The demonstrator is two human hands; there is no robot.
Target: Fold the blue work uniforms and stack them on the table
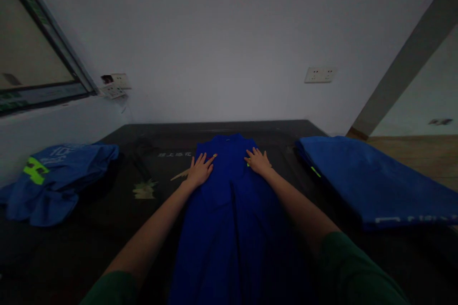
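Both hands are lying flat on a blue garment (pixel 229 209) that's stretching lengthwise down the middle of a dark table (pixel 107 228). The left hand (pixel 199 170) is pressing on the garment's left edge near the far end, fingers spread and palm down, not gripping anything. The right hand (pixel 258 161) is doing the same on the right edge — open, flat, fingers slightly fanned. Judging by how narrow the cloth is and the long crease running down its middle, I'd guess its sides are already folded in and the palms are holding those folds flat so they don't spring open.

Counting the blue stuff, I'm seeing three lots. There's the one under the hands. There's a crumpled blue garment (pixel 53 183) with a bright green patch, sitting well apart at the left end of the table, looking loose and unfolded. Then there's a flat blue pile (pixel 375 181) on the right, neat-edged, lying near the right forearm but not touching it — I can't tell how many pieces are in it.

Two wall sockets are showing too: one cluster (pixel 115 85) by the window frame on the left, one plate (pixel 319 75) on the back wall.
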